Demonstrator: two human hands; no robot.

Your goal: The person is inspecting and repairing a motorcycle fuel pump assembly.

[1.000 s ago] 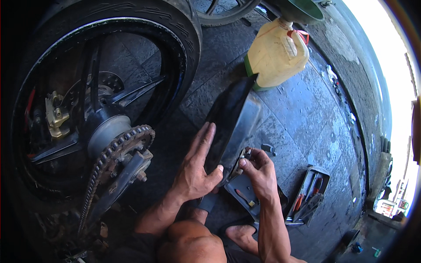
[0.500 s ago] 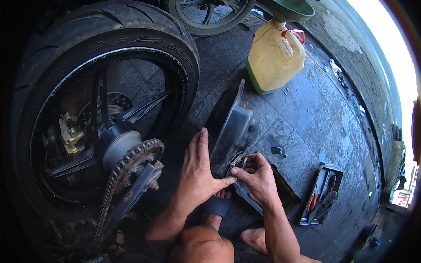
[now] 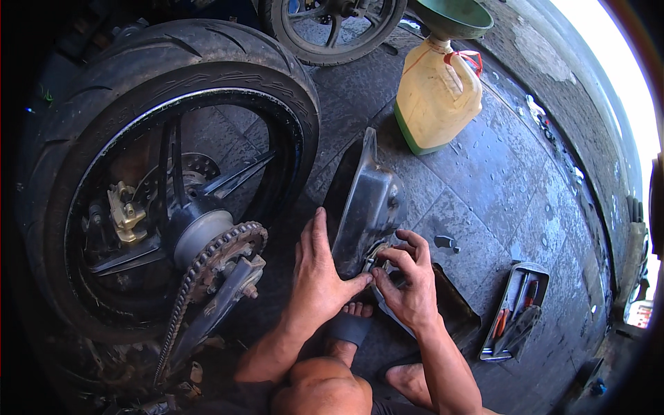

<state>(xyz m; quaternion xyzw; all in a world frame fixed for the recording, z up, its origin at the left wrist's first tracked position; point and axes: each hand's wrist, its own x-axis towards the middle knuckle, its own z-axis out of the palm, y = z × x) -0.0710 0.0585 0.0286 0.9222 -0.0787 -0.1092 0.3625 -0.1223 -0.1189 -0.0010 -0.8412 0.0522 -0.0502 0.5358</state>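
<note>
A glossy black tank-shaped part [image 3: 372, 197] with a thin flange stands tilted in front of me. My left hand [image 3: 319, 270] steadies its lower end, the long fingers stretched along its left side and the thumb pointing at a small metal fitting [image 3: 373, 254]. At that fitting, my right hand [image 3: 408, 280] works with thumb and index finger curled around it, the other fingers raised. The fingers partly hide the fitting, so its exact kind is unclear. Below the right hand lies a dark open tray-like piece [image 3: 456, 308].
On the left stands a motorcycle wheel [image 3: 86, 149] with chain and sprocket [image 3: 225, 252]. A yellowish jug [image 3: 439, 97] bears a green funnel [image 3: 456, 19]. A tool tray [image 3: 492, 358] with pliers and screwdrivers sits at right. A small black piece [image 3: 446, 242] lies on the floor tiles.
My right hand's fingers have lifted and spread somewhat, while thumb and index stay at the fitting. The left hand keeps its place on the black part. The whole view has shifted slightly.
</note>
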